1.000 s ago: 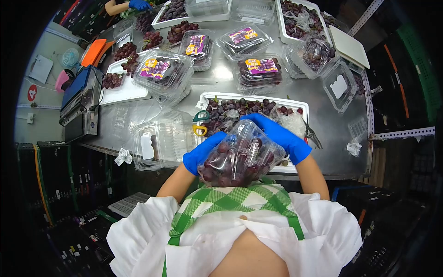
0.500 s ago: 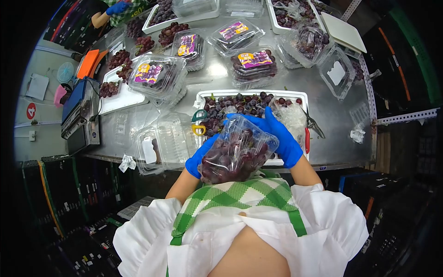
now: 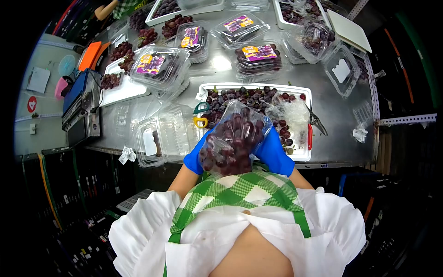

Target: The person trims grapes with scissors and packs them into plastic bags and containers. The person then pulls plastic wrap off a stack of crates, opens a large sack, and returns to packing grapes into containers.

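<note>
A clear plastic package of dark red grapes [image 3: 235,141] is held close to my chest, tilted, above the table's front edge. My left hand [image 3: 197,154], in a blue glove, grips its left side; the fingers are partly hidden behind it. My right hand [image 3: 274,154], also blue-gloved, holds the right side, fingertips hidden by the package. Just beyond lies a white tray [image 3: 302,154] of loose dark grapes and crumpled clear film. Scissors with green and yellow handles [image 3: 200,115] rest at its left rim. Red-handled snips [image 3: 310,134] lie across its right rim.
An empty open clear box [image 3: 173,134] lies left. Labelled grape boxes [image 3: 258,60] stand behind the tray. Farther back are another grape tray [image 3: 327,21] and a white flat-topped device [image 3: 346,32]. Crumpled paper [image 3: 127,155] hangs at the front edge. A co-worker's arm [image 3: 107,9] shows upper left.
The grape package has turned and risen slightly between my hands. My right hand has come down from above the tray to the package's right side. The co-worker's blue glove has left view.
</note>
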`<action>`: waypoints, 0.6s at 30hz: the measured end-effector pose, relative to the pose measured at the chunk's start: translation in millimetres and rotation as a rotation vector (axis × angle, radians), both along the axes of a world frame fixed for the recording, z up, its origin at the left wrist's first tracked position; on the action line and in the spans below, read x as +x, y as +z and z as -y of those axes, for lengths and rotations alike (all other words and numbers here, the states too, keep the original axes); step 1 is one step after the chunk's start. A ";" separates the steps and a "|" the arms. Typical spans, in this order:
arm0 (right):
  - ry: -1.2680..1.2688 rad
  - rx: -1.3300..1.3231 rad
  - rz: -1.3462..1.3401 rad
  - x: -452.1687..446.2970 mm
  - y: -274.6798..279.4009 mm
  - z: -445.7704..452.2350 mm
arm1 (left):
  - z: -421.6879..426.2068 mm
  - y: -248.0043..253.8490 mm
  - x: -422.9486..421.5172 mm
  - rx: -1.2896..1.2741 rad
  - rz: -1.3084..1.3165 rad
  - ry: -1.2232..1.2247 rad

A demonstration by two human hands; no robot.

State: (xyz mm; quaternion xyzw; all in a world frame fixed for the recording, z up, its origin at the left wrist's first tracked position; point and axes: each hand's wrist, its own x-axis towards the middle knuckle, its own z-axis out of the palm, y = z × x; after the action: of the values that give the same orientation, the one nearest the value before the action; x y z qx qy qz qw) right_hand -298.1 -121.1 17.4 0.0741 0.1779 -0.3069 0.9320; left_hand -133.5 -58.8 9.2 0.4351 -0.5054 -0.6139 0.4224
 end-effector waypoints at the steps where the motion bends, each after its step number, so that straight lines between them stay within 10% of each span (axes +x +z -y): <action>1: 0.014 -0.027 -0.064 3.4 -2.2 1.9 | 2.7 -8.3 2.5 0.015 -0.043 0.011; 2: 0.028 -0.056 -0.128 6.6 -6.2 4.3 | 5.6 -16.2 3.2 0.009 -0.077 0.048; 4: 0.060 -0.059 -0.004 12.7 -10.8 12.6 | 19.2 22.3 -7.7 -0.348 0.833 -0.069; 7: 0.065 -0.190 -0.023 27.5 -0.9 28.7 | 21.8 -13.5 10.8 0.151 -0.758 0.191; 12: 0.254 -0.330 -0.405 38.9 18.7 51.8 | 36.2 1.0 10.9 0.195 -1.209 0.001; 18: 0.077 -0.360 -0.512 39.0 32.1 52.2 | 41.1 -4.2 9.4 0.048 -1.128 0.107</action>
State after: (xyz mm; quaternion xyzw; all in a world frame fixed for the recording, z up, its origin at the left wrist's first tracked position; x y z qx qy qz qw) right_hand -259.1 -173.3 49.4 -0.1786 0.3522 -0.3068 0.8660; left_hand -124.1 -99.8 5.1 0.0741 -0.1649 -0.7403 0.6475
